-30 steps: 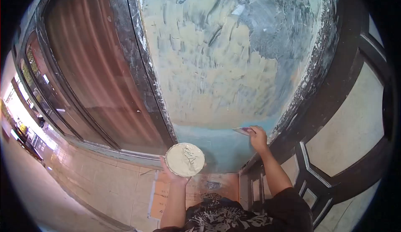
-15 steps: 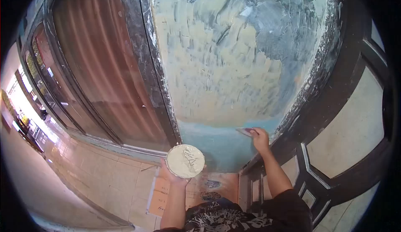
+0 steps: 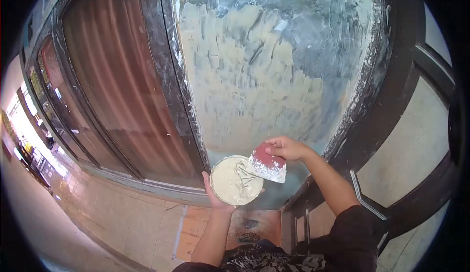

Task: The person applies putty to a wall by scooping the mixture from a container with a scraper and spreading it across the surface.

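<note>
My left hand point(image 3: 221, 202) supports a round tub of cream-coloured putty point(image 3: 232, 186) from below and the side, its thumb along the left rim. The putty's surface is smeared and ridged near the right edge. In my right hand point(image 3: 288, 149) is a red putty scraper point(image 3: 268, 162), pinched between thumb and fingers. White putty coats its lower edge, which overlaps the tub's right rim. Behind both hands stands a wall panel point(image 3: 254, 86), patchily spread with cream putty over blue-grey paint.
A dark window frame point(image 3: 171, 61) with a brown curtain point(image 3: 115, 76) behind glass borders the panel on the left. On the right is a dark wooden door point(image 3: 391, 125) with pale panels. Orange cardboard point(image 3: 193, 230) lies on the tiled floor point(image 3: 132, 220).
My right hand has brought the scraper from the lower wall leftward to the tub, turning its face into view. My left hand has moved the tub slightly right.
</note>
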`<act>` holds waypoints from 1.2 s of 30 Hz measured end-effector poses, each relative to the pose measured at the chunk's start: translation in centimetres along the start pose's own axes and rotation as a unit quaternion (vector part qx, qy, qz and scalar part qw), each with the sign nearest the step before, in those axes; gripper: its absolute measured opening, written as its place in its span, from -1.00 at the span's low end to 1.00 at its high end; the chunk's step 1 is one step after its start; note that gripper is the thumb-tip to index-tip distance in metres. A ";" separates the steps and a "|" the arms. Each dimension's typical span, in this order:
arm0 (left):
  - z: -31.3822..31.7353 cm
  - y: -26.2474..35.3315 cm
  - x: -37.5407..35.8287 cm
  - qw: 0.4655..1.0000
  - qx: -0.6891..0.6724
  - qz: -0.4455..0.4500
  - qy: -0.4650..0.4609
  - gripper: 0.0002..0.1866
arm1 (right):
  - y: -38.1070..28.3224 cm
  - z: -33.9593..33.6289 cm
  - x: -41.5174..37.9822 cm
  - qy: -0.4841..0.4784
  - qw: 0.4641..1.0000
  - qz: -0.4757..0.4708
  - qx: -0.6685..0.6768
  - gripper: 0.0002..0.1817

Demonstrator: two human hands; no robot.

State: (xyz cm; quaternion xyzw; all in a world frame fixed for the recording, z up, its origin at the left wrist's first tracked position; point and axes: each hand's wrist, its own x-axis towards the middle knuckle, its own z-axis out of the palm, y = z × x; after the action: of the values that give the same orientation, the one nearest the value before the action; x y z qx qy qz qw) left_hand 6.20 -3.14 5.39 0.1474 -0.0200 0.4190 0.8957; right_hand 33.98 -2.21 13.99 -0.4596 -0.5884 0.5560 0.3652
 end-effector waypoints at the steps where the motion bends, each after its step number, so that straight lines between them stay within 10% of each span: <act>1: 1.1 0.2 0.0 1.000 0.009 -0.007 -0.001 0.10 | -0.7 -0.4 0.4 -0.016 0.999 0.019 -0.043 -0.61; 16: 6.1 2.0 0.7 0.995 -0.032 -0.024 -0.088 0.16 | -14.9 -4.6 -0.5 0.061 0.879 0.085 -0.466 -0.72; 26: 11.6 2.7 1.3 0.990 0.046 -0.022 -0.133 0.21 | -21.2 -0.1 -1.4 -0.028 0.933 0.066 -0.353 -0.70; 28: 12.9 2.9 1.1 0.989 0.017 -0.022 -0.144 0.19 | -21.9 -1.5 -1.1 -0.032 0.848 0.087 -0.522 -0.71; 34: 15.4 3.3 2.2 0.989 0.051 -0.001 -0.140 0.18 | -26.3 -2.1 -3.9 0.106 0.826 -0.034 -0.552 -0.72; 36: 16.4 3.6 3.2 0.989 0.056 0.022 -0.137 0.17 | -27.8 -0.5 -4.6 0.144 0.728 -0.102 -0.663 -0.83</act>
State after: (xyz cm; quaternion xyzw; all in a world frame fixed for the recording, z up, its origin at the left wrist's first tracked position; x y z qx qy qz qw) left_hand 6.94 -3.19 22.44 0.2531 -0.1220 0.4153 0.8652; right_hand 32.17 -5.25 41.99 -0.5967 -0.7909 -0.0885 0.1027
